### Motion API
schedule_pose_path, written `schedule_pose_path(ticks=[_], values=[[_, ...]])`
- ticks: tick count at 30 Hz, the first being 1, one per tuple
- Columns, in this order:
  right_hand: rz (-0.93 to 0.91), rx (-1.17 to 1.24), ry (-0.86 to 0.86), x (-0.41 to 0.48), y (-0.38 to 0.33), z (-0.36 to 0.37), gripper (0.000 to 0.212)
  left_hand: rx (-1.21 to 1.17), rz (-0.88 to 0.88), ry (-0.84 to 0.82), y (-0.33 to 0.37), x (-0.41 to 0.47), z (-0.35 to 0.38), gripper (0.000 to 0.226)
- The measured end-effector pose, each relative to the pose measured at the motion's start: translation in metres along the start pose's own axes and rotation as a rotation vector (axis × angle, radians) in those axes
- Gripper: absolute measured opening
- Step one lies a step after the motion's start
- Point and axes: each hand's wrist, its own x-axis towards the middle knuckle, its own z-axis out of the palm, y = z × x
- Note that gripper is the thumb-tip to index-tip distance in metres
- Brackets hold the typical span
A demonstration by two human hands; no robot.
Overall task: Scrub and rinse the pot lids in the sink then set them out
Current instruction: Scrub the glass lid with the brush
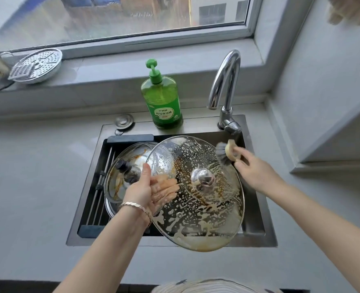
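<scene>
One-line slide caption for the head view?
Left hand holds a soapy glass lid over the sink while the right hand holds a brush at its rim; a second dirty lid lies beside it.

The large lid (pixel 196 210) partly hides the smaller lid (pixel 116 182) behind it

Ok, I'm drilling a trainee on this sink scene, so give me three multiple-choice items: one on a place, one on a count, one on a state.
1. Where does the green dish-soap bottle stand? A windowsill; B sink ledge, left of the chrome faucet; C in the basin.
2. How many glass pot lids show? A two; B one; C four.
3. The large steel-knobbed glass lid held by the left hand is: A dry; B cracked; C foamy.
Key: B, it stands beside the faucet; A, the held one plus a black-knobbed lid lying below; C, suds streak it.
</scene>
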Motion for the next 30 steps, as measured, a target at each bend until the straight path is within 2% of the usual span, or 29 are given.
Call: schedule_pose_path(ticks=[2,3,6,10,14,17,22,25,28,30], values=[[-0.047,0.109,0.047,-0.011,-0.020,0.000,0.054,0.004,-0.027,-0.012,0.000,0.001,0.004,0.052],[-0.071,0.117,0.010,-0.017,-0.029,0.001,0.056,0.009,-0.035,-0.029,0.000,0.002,0.005,0.052],[-0.145,0.021,-0.092,-0.030,-0.044,0.010,0.050,0.062,-0.074,-0.090,0.009,0.001,0.012,0.050],[-0.186,0.011,-0.075,-0.029,-0.046,0.018,0.038,0.171,-0.147,-0.167,0.032,0.009,0.012,0.050],[-0.018,0.192,0.021,-0.019,-0.050,0.031,0.034,0.115,-0.086,-0.254,0.044,0.019,0.009,0.039],[0.137,0.360,0.091,-0.007,-0.056,0.035,0.031,0.138,0.036,-0.182,0.031,0.014,0.012,0.034],[0.298,0.718,0.085,0.006,-0.072,0.038,0.038,0.037,0.006,-0.123,-0.012,-0.004,0.019,0.044],[0.166,0.670,0.058,0.006,-0.072,0.040,0.043,-0.067,0.053,-0.021,-0.008,-0.002,0.021,0.051],[-0.121,0.279,0.141,-0.011,-0.054,0.031,0.044,-0.116,0.054,0.137,-0.003,0.015,0.012,0.066],[-0.365,0.116,0.093,-0.031,-0.037,0.029,0.049,-0.120,0.056,0.219,-0.006,0.026,0.006,0.079]])
